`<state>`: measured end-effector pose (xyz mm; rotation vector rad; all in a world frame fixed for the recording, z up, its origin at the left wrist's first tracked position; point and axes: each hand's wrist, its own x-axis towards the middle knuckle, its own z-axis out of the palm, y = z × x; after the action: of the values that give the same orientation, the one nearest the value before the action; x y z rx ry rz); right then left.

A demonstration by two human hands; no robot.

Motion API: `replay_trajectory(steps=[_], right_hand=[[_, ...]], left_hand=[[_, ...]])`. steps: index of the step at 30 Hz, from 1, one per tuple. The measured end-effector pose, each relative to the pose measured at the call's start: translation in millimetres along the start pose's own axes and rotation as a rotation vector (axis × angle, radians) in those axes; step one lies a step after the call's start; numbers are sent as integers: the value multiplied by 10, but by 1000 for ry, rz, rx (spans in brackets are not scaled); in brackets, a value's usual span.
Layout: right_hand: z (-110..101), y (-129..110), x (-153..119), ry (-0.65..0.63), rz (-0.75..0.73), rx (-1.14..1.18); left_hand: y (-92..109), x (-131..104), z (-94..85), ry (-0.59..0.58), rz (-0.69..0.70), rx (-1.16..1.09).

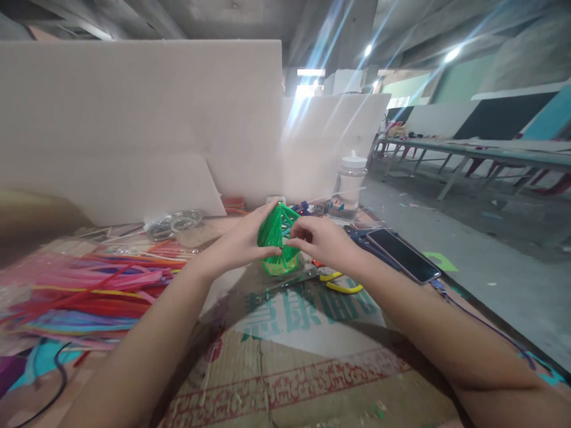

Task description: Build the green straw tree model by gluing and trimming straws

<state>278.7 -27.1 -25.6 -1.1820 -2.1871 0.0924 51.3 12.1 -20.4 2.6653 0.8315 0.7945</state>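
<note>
A green object with ribbed sides and a lighter green hexagonal base (281,266) is between my two hands over the cardboard. My left hand (243,241) grips its left side, thumb in front and fingers behind. At its right side, my right hand (319,241) has curled fingers, with thumb and index close together near the green ribs; whatever is between those fingertips is too small to make out. Just below and right of the object lie scissors with yellow handles (345,286), their blades pointing left.
Colourful fuzzy strips (98,291) are heaped on the left. A phone (404,255) with a cable rests on the right, and a clear bottle (348,187) stands behind. White panels (147,113) rise at the back. Printed cardboard (312,362) covers the near table.
</note>
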Motion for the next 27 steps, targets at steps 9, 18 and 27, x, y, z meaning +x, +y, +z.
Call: replay_trajectory(steps=[9,18,27], right_hand=[[193,-83,-52,148,-100,-193],[191,-67,-51,132,-138,-252],[160,-76,-49,109,-124,-231]], left_hand=[[-2,20,28,20,62,76],[114,31,8,24,36,89],[126,45,20,21,45,105]])
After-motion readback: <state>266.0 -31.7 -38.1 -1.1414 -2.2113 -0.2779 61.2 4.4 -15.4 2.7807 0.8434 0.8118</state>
